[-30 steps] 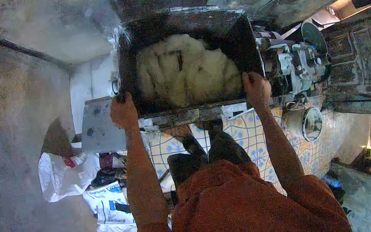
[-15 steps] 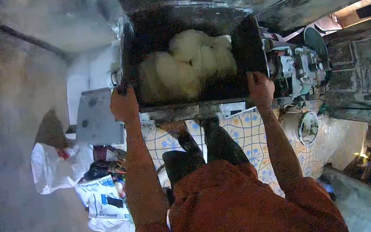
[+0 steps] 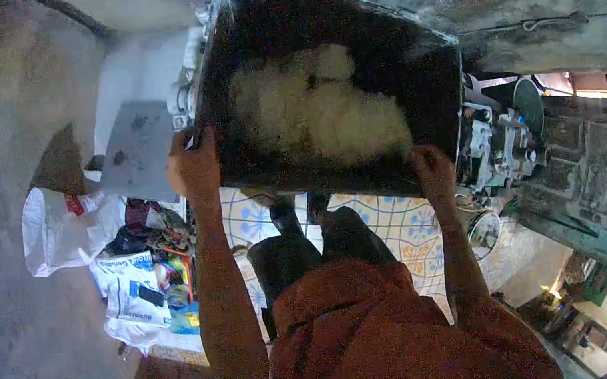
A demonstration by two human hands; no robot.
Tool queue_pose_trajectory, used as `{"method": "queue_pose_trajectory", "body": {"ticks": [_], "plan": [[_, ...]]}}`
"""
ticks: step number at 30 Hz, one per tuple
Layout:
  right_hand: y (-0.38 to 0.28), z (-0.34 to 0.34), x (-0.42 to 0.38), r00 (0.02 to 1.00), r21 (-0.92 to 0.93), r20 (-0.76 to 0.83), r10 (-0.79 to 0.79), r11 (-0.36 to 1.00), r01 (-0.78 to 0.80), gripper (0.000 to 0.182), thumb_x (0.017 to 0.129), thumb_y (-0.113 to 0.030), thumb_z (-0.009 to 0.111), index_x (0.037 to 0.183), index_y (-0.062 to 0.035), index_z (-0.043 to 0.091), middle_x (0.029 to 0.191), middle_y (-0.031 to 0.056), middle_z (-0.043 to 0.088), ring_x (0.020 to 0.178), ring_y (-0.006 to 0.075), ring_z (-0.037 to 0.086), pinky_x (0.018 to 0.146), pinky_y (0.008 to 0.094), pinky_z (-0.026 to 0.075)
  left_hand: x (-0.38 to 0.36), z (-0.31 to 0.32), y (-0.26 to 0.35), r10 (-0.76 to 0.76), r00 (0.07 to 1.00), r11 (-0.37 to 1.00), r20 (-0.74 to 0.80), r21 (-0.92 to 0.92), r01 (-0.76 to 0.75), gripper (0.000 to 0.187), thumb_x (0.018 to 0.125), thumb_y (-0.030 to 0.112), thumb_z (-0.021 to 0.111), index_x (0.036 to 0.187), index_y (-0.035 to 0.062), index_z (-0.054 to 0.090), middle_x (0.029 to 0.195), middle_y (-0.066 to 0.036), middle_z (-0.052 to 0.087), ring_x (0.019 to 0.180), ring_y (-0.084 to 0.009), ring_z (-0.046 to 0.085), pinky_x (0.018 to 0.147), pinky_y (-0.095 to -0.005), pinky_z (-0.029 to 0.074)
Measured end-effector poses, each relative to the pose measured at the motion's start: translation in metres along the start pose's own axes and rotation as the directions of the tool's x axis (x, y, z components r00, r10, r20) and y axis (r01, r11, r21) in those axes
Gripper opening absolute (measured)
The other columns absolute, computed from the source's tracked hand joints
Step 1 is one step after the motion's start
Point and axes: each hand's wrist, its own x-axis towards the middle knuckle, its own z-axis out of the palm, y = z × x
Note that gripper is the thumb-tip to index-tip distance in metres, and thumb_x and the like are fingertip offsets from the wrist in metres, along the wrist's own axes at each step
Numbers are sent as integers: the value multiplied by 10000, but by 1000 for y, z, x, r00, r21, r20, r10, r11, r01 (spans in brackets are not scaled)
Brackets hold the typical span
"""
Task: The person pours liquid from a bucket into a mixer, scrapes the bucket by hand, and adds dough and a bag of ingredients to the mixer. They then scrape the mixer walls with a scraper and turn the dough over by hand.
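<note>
Black bin [image 3: 421, 71] separates curled left hand [image 3: 194, 166] and right hand [image 3: 436, 172], both gripping.

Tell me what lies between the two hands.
In the head view, the box spans the stretch between left hand and right hand, with a pale mass inside it.

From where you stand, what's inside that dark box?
A pale, lumpy mass lies in the box, dark interior showing around it. Whatever is beneath the mass is covered, and I can't tell what it's made of.
</note>
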Motion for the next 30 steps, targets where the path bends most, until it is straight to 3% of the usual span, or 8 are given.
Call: {"method": "queue_pose_trajectory", "body": {"ticks": [5,15,18,19,20,27,29,30], "plan": [[-24,-24,33,971,516,217,103,832,-203,348,903,-277,635,1109,3,626,974,93,672,826,152,638,754,285,512,-4,-10,5,-51,999,997,4,-58,51,386,748,410,728,989,109,720,867,-146,706,797,-329,688,706,-409,519],[-140,-17,97,961,646,277,5,739,-190,357,923,-275,608,1144,5,611,991,99,657,892,184,646,818,319,508,-6,-13,-2,7,1000,988,-1,-152,-7,446,770,446,713,1033,86,696,916,-172,697,866,-363,671,739,-429,507],[-134,22,115,906,700,367,-211,704,-119,376,935,-269,586,1198,1,586,1146,125,624,998,204,620,846,355,509,-6,-20,8,12,1000,993,21,-120,-10,440,787,444,704,1040,85,689,915,-170,697,864,-360,672,740,-424,507],[-106,61,118,906,256,295,-304,939,231,408,933,-276,582,1233,0,560,1188,137,603,1063,228,595,865,374,507,-6,-23,12,-45,998,998,46,-48,47,433,792,440,701,1044,88,685,906,-163,699,860,-361,672,743,-422,508],[-86,91,121,866,-287,279,-416,824,488,442,930,-284,577,1267,-2,534,1230,150,581,1127,252,569,885,393,505,-5,-21,10,-52,998,997,41,-48,54,433,792,440,701,1044,88,685,906,-163,699,860,-361,672,743,-422,508],[-67,109,132,559,-99,379,-737,568,817,508,890,-325,574,1333,-91,490,1232,175,592,1145,330,568,881,426,518,-6,-28,19,-98,995,995,27,-23,99,395,767,430,725,1019,128,697,912,-150,700,866,-342,676,739,-426,517],[-140,24,129,814,-582,581,5,702,411,389,901,-295,556,1230,-91,591,1127,139,661,993,309,652,844,409,531,-3,-28,23,-139,989,990,42,-7,140,394,760,433,730,1021,139,701,940,-156,698,879,-338,675,742,-426,520],[-113,12,139,822,-589,569,0,698,407,389,901,-295,556,1230,-91,591,1127,139,661,993,309,652,844,409,531,-2,-22,14,-119,991,992,58,-26,121,397,755,435,732,1028,149,702,939,-151,699,874,-338,676,743,-425,522]]}}
